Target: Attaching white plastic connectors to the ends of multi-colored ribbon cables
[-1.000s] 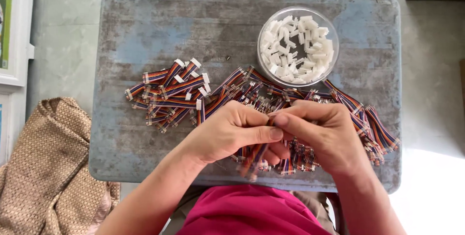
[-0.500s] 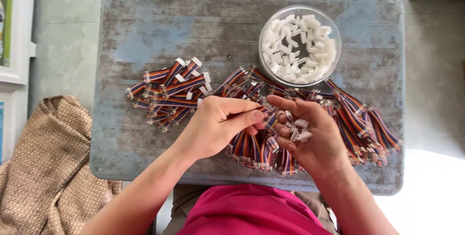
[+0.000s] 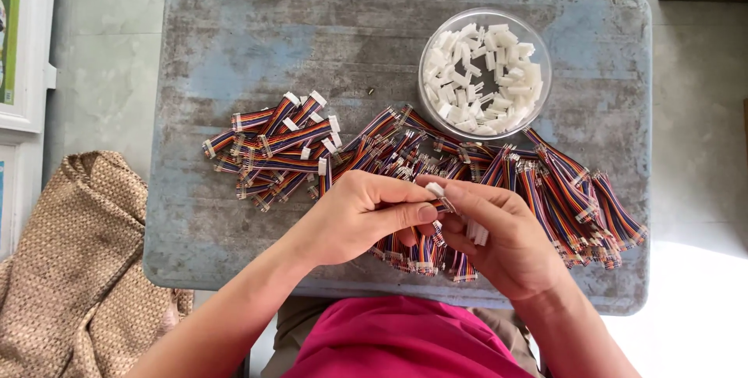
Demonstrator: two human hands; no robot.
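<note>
From the head camera, a worn blue-grey table [image 3: 234, 43] stood on a pale tiled floor [image 3: 101, 74], bearing a clear bowl of white connectors [image 3: 485, 74] and heaps of striped ribbon cables [image 3: 561, 191], with a woven tan cloth [image 3: 78, 269] lying at its left. Both forearms reached in from below, meeting over the table's near edge. The left hand [image 3: 354, 218] pinched a cable end [image 3: 442, 205] between thumb and forefinger, while the right hand [image 3: 506, 238] held a white connector [image 3: 435, 189] at its fingertips against that end, with several more connectors cupped in its palm.

White connector [image 3: 434, 189]: small plastic housing, pinched at fingertips above the table's [image 3: 234, 51] near edge; spare connectors [image 3: 476, 231] in the palm.
</note>
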